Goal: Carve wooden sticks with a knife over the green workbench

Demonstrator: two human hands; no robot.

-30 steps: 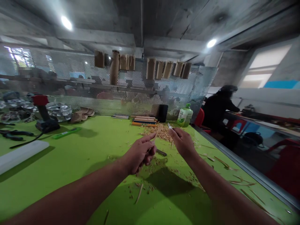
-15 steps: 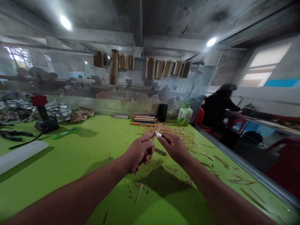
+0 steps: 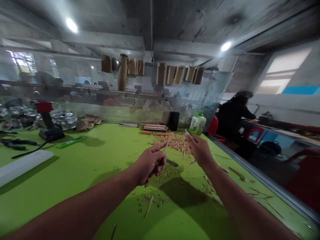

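Observation:
My left hand (image 3: 151,162) is closed round a thin light wooden strip (image 3: 167,144), whose tip sticks up past the fingers. To its right and a little higher, my right hand (image 3: 200,150) pinches a small pale, shiny tool (image 3: 187,132), too small to name for certain; its tip points up and left. The two hands are apart. Wood shavings (image 3: 178,141) lie in a heap behind and between them on the green table (image 3: 87,180). A dark flat bar (image 3: 172,163) rests on the table just right of my left hand.
At the back stand a stack of wooden strips (image 3: 154,129), a black box-like object (image 3: 174,120) and a green bottle (image 3: 197,123). On the left are a red-black power drill (image 3: 46,120), pliers (image 3: 15,143) and a white block (image 3: 25,165). A person (image 3: 233,115) sits at the right.
My right hand has moved right and slightly up, away from the strip, with the small tool still in its fingers. My left hand has stayed almost in place.

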